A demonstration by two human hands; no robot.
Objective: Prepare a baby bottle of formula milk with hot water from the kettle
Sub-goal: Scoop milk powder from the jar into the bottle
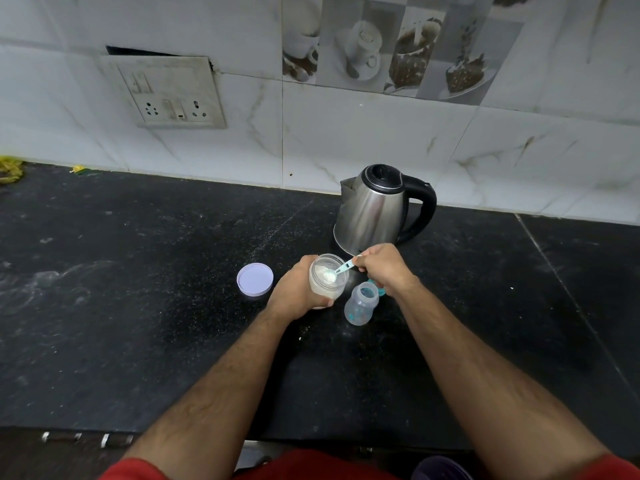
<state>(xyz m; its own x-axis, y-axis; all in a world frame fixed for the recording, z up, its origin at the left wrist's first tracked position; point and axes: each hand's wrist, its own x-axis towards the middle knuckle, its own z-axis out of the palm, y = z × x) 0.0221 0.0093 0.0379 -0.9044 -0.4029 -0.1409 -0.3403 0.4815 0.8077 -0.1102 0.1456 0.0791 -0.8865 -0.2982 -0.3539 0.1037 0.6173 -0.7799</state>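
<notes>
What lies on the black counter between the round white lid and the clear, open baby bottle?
In the head view, the clear formula jar, gripped by the left hand, stands between the lid and the bottle.
</notes>
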